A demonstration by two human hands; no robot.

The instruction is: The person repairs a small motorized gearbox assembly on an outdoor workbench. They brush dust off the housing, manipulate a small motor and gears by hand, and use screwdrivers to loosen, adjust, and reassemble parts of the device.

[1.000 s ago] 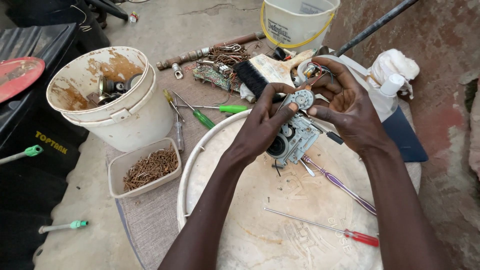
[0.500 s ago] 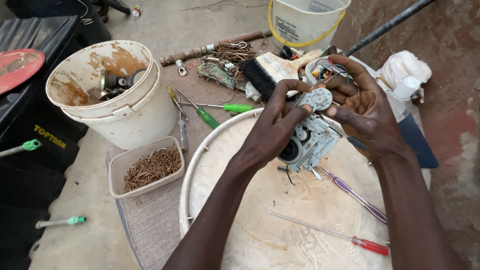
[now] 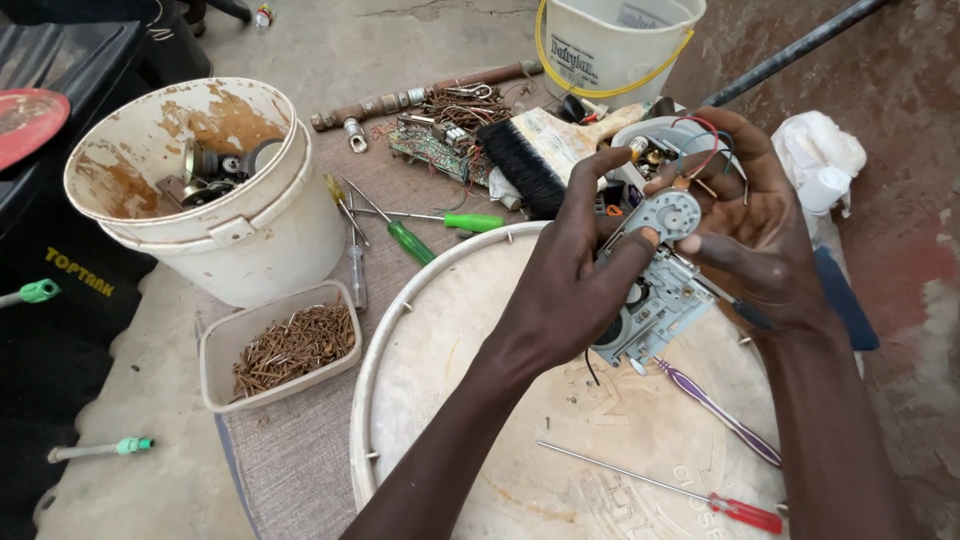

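- Left hand [image 3: 575, 290] and right hand [image 3: 745, 235] both grip, fingers closed, a small grey metal mechanism with a round motor disc [image 3: 665, 265], held just above the round cream lid [image 3: 450, 350].
- Its thin red wires [image 3: 705, 140] could snap if tugged.

Grey metal mechanism [image 3: 655, 300] with round motor [image 3: 670, 215], tilted above round tray [image 3: 460, 330].

Bucket [image 3: 215, 215] left of round lid [image 3: 450, 340]; nail tray [image 3: 285, 350] between.
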